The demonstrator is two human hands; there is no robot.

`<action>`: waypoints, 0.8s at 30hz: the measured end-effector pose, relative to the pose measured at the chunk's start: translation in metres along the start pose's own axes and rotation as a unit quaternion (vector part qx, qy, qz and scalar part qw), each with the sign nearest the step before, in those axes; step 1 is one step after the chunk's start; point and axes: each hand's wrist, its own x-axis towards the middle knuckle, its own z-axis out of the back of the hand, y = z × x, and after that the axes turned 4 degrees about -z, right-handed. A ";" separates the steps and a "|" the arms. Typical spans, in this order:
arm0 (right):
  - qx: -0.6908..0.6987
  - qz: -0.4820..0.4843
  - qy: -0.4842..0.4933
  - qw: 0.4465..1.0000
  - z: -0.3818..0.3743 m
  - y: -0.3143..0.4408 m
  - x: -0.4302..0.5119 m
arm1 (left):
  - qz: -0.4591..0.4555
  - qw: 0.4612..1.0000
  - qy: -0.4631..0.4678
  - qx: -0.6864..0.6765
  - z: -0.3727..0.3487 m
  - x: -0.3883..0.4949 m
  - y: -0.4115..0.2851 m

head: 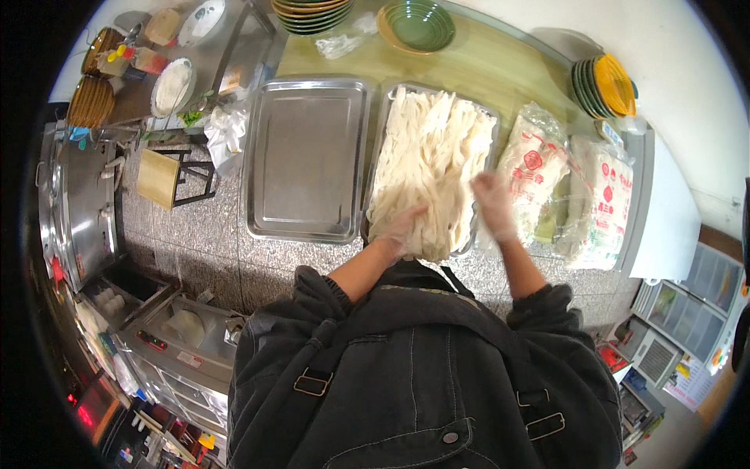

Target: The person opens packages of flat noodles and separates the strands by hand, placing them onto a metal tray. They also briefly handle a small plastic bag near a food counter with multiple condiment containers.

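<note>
Wide white noodles (436, 158) are heaped over a metal tray (497, 126), with some strands hanging over its near edge. My left hand (401, 230), in a thin clear plastic glove, grips strands at the near left of the heap. Its thumb lies on top and its other fingers are hidden among the noodles. My right hand (492, 202), gloved too, is blurred beside the heap's right edge, its fingers curled; whether it holds a strand cannot be told. Left of the heap lies a bare metal tray (304, 158). A clear plastic bag of noodles (533, 170) with red printing lies to the right.
Another printed noodle bag (603, 205) lies farther right, by a white panel (665, 217). Behind the trays stand a green bowl (419, 26) and stacked bowls (313, 14). More stacked bowls (603, 88) stand at back right. A stool (158, 179) is on the floor at left.
</note>
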 end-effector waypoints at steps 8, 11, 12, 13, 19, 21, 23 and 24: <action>0.054 -0.135 0.089 0.985 -0.060 -0.018 -0.060 | -0.051 0.996 -0.071 0.032 -0.003 -0.014 0.008; 0.138 -0.213 0.113 0.961 -0.051 -0.006 -0.059 | -0.038 0.998 -0.050 0.021 -0.006 -0.020 0.012; 0.134 -0.208 0.111 0.962 -0.048 -0.003 -0.058 | -0.033 0.998 -0.047 0.041 -0.008 -0.021 0.013; 0.133 -0.204 0.106 0.964 -0.046 0.000 -0.058 | -0.031 0.997 -0.040 0.061 -0.012 -0.023 0.012; 0.117 -0.101 0.056 0.986 -0.041 -0.018 -0.058 | 0.005 0.976 -0.045 0.214 -0.024 -0.024 0.017; 0.057 -0.086 0.104 0.989 -0.042 -0.031 -0.051 | -0.061 0.962 -0.073 0.255 -0.020 -0.023 0.025; 0.044 -0.057 0.086 0.994 -0.048 -0.042 -0.047 | -0.128 0.938 -0.117 0.300 -0.016 -0.022 0.033; 0.041 -0.049 0.087 0.994 -0.048 -0.046 -0.043 | -0.160 0.920 -0.147 0.326 -0.015 -0.021 0.038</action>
